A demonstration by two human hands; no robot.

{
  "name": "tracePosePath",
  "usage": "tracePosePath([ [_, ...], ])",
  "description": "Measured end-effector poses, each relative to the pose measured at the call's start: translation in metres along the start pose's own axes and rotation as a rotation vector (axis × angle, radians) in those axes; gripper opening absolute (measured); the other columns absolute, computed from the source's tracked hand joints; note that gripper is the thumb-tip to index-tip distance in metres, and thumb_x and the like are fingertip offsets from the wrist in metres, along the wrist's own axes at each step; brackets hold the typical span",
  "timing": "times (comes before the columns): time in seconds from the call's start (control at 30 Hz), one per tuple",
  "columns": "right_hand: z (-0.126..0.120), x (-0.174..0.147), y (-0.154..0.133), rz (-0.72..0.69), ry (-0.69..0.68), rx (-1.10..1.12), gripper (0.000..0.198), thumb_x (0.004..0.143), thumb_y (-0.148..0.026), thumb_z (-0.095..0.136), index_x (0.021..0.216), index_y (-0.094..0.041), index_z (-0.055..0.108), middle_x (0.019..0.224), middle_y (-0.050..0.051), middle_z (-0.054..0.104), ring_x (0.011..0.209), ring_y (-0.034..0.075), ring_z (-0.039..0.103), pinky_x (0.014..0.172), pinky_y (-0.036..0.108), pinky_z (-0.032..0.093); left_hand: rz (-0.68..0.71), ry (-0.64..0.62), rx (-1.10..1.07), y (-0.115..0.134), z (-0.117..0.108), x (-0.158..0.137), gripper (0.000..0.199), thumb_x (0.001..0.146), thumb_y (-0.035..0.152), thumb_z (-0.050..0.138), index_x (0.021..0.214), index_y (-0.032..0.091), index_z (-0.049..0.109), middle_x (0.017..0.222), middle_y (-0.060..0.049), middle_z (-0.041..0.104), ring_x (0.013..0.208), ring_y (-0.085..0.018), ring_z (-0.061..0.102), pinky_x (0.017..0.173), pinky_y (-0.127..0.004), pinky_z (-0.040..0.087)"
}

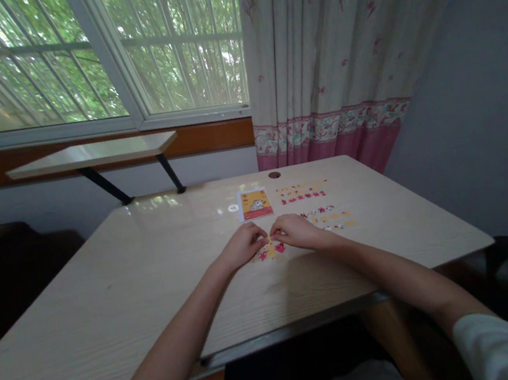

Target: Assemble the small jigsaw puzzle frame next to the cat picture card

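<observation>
My left hand (244,243) and my right hand (295,231) meet near the middle of the table, fingertips pinched close together. Between them shows a small yellow jigsaw piece (269,239), with both hands' fingers closed on it. Just below the fingers lies a small cluster of yellow, red and white jigsaw pieces (271,252), partly hidden by my left hand. A picture card (256,204) with a white animal on orange and red lies flat beyond my hands. Rows of loose pieces, among them a red row (303,197), are to the right; my right hand and forearm cover part of the nearer rows.
The pale wooden table (108,303) has its front edge close to my body. A raised shelf (98,153) on black legs stands at the back left. Behind are a barred window and a patterned curtain (313,78). A round cable hole (274,175) lies near the back edge.
</observation>
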State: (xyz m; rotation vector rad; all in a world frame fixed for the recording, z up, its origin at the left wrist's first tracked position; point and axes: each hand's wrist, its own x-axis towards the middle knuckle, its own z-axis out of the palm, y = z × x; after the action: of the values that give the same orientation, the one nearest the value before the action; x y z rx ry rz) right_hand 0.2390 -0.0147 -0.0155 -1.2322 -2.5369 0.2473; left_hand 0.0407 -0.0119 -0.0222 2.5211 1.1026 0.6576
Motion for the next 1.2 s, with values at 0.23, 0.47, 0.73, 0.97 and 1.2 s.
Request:
tracePosePath([
  [0.23,0.000,-0.001,-0.006,0.016,0.006,-0.044,0.016,0.085,-0.023,0.054,0.089,-0.018,0.069,0.087,0.006,0.067,0.083,0.017,0.060,0.075,0.027,0.041,0.013,-0.014,-0.019,-0.003,0.001,0.002,0.012,0.079,0.019,0.061,0.086,0.013,0.069,0.082,-0.007,0.064,0.082,-0.018,0.057,0.076,-0.027,0.044],
  [0.47,0.003,-0.002,-0.008,0.013,0.084,-0.019,0.015,0.088,-0.019,0.049,0.091,-0.012,0.063,0.092,0.010,0.064,0.088,0.018,0.056,0.080,0.029,0.040,-0.083,0.067,-0.098,0.001,0.002,0.001,0.014,0.075,0.020,0.063,0.085,0.012,0.068,0.078,-0.006,0.062,0.074,-0.016,0.056,0.068,-0.026,0.042],
  [0.73,0.000,-0.001,-0.012,0.124,0.221,0.392,0.007,0.082,-0.018,0.053,0.080,-0.015,0.059,0.074,0.001,0.059,0.067,0.011,0.051,0.063,0.022,0.038,-0.238,0.151,-0.448,0.001,0.005,0.002,0.030,0.073,0.042,0.062,0.078,0.013,0.066,0.061,0.001,0.055,0.054,-0.011,0.046,0.052,-0.023,0.034],
  [0.97,0.001,-0.005,-0.006,-0.035,0.337,0.353,0.018,0.079,-0.026,0.060,0.093,-0.016,0.060,0.083,0.003,0.062,0.075,0.013,0.055,0.071,0.025,0.041,-0.375,0.259,-0.825,-0.004,0.012,0.007,0.032,0.064,0.043,0.068,0.069,0.012,0.064,0.059,0.001,0.057,0.053,-0.010,0.048,0.054,-0.023,0.037],
  [1.2,-0.004,-0.009,-0.006,-0.201,0.424,0.143,0.019,0.086,-0.032,0.056,0.098,-0.020,0.062,0.087,0.004,0.065,0.084,0.016,0.057,0.078,0.029,0.041,-0.367,0.199,-0.872,-0.004,0.012,0.006,0.029,0.062,0.040,0.071,0.067,0.013,0.065,0.060,-0.001,0.060,0.055,-0.012,0.051,0.059,-0.026,0.041],
])
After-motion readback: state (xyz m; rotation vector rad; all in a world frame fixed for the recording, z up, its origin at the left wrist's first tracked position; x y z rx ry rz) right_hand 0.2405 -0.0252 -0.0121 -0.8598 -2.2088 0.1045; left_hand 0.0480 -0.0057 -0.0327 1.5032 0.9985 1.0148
